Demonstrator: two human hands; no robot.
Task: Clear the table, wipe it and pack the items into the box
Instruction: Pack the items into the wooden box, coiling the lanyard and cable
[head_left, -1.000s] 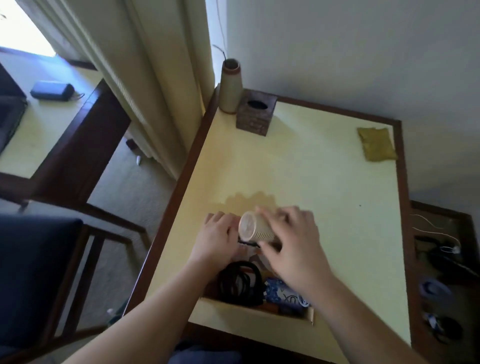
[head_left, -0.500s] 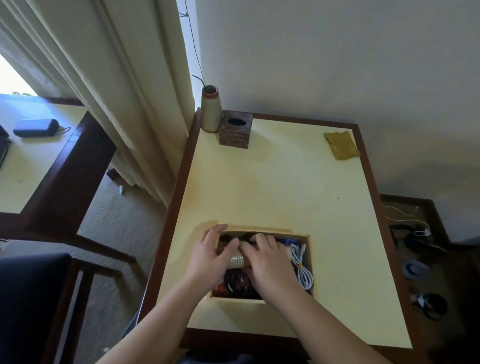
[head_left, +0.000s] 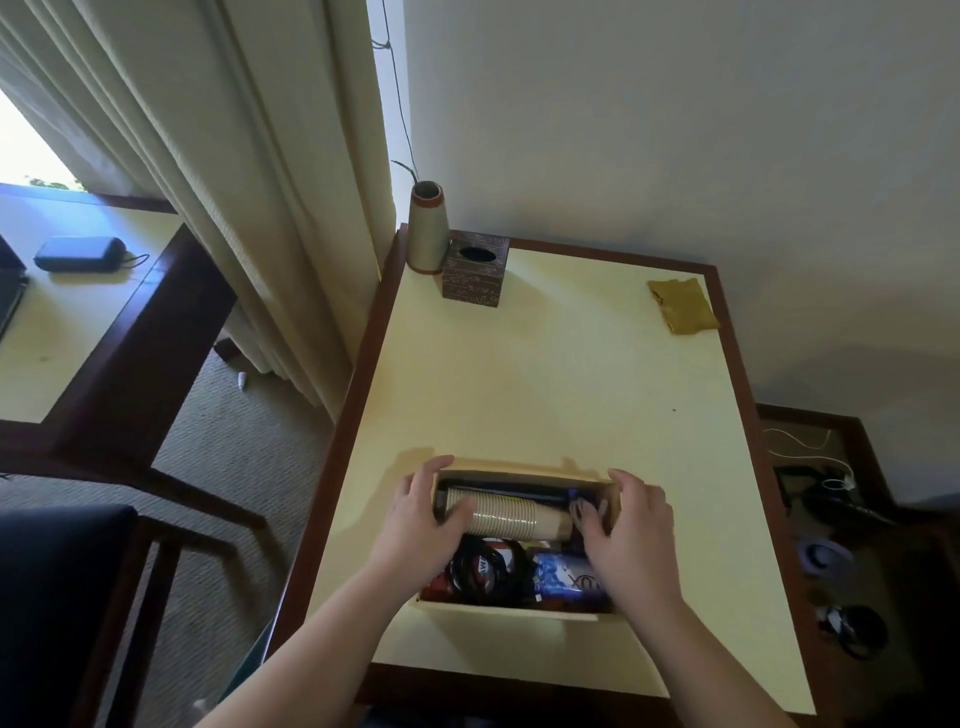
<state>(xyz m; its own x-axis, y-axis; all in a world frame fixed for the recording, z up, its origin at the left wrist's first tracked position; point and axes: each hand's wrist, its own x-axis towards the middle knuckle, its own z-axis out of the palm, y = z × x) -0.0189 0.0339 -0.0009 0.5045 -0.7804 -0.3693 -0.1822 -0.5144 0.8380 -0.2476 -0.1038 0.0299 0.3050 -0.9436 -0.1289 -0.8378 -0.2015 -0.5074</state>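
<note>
Your left hand (head_left: 415, 525) and right hand (head_left: 631, 525) hold the cup stack (head_left: 506, 514) lying at the box's (head_left: 509, 609) twelve o'clock end; pressing harder could crush it.

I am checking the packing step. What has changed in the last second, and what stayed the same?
The stack of paper cups, held above the box a second ago, now lies on its side inside it. The right hand let go of the stack and moved to the box's right end; the left hand rests at the left end. The yellow cloth, vase and tissue box stayed put.
</note>
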